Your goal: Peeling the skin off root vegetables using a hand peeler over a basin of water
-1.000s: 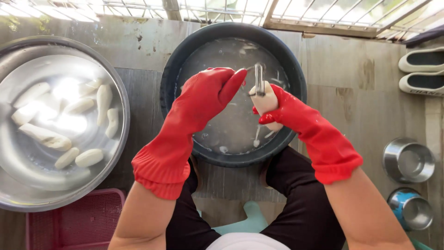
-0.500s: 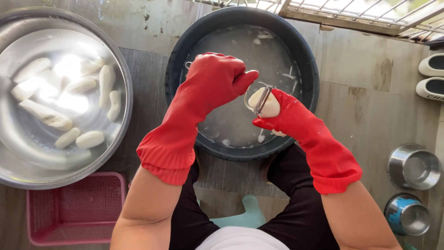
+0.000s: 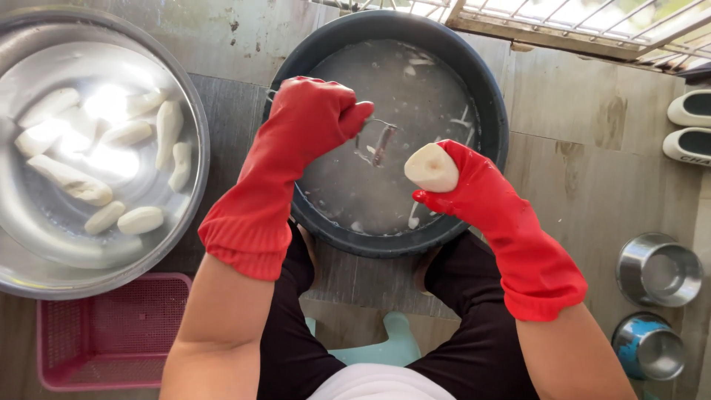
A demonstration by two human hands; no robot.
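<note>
Peeled white root piece (image 3: pixel 431 167): gripped in right hand (image 3: pixel 465 184), red rubber glove, fingers closed round it, cut end up, above right side of dark basin (image 3: pixel 495 118). Metal peeler (image 3: pixel 379 142): held in left hand (image 3: pixel 315 111), also red-gloved, fingers closed on handle, blade over basin centre, apart from root. Basin holds cloudy water w/ peel scraps. Steel bowl (image 3: pixel 189 111) to left holds more peeled pieces. Pink basket (image 3: pixel 111 333) below it. Two small metal pots (image 3: pixel 658 268) at right.

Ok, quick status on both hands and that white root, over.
Left hand gripping peeler. Right hand gripping white root above dark basin of cloudy water. Hands apart, nothing between them.
</note>
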